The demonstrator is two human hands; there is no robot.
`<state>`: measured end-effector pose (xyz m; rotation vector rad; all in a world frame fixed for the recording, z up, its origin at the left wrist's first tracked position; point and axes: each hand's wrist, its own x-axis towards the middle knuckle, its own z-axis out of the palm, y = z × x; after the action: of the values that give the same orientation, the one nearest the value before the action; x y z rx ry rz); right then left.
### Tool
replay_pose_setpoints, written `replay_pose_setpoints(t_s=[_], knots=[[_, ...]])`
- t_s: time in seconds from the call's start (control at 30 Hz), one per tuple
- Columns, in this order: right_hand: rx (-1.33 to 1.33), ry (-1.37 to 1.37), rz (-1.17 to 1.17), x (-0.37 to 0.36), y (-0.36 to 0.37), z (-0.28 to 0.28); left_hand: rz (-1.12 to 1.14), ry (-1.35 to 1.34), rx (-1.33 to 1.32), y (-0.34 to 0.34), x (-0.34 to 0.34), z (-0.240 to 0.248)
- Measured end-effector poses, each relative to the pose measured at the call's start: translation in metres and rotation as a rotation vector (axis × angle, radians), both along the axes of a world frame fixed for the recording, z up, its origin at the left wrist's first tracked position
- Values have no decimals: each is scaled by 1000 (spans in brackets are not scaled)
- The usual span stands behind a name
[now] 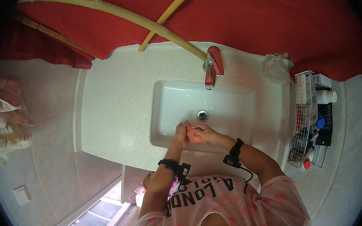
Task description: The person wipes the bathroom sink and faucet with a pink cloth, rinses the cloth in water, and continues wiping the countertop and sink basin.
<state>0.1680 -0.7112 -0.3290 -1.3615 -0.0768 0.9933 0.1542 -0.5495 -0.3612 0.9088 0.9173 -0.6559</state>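
Over the near edge of a white sink (157,110), my two hands meet around a small, bunched salmon-pink cloth (194,135). My left hand (182,133) is closed on its left side. From the right, my right hand (206,134) grips it with curled fingers. Parts of the cloth are hidden by the fingers. Just beyond the hands lies the round metal drain (202,116). A chrome faucet (210,68) with a lever stands at the sink's far rim. Each forearm wears a black strap with a small black device.
A speckled pale countertop (112,105) surrounds the sink. Bamboo poles (139,20) and red fabric (258,17) border its far side. A clear plastic bag (276,68) sits at the back right. Right of it, a white wire basket (305,120) holds bottles. Towels (4,112) hang far left.
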Motion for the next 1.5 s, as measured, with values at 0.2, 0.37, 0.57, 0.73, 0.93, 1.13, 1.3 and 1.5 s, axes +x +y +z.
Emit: replay_pose_setpoints(t_s=[0.2,0.37,0.57,0.73,0.93,1.13,1.3,1.5], knots=[[-102,170,-69,-1,3,-3,217,-98,-214,-1,6,-16],[8,569,-424,15,0,38,411,-59,-260,1,9,-4],[-59,-79,-482,6,23,20,273,-21,-177,-25,21,1],[-385,-1061,-206,12,14,33,279,-111,-532,-11,26,42],[-192,-1368,186,29,3,46,51,-71,-467,4,32,107],[-92,-1352,14,37,29,52,316,-60,-522,4,40,109],[-136,-1176,-254,35,53,60,239,-201,-490,13,39,54],[-225,-1022,-380,33,57,54,371,-278,-594,-3,36,15]])
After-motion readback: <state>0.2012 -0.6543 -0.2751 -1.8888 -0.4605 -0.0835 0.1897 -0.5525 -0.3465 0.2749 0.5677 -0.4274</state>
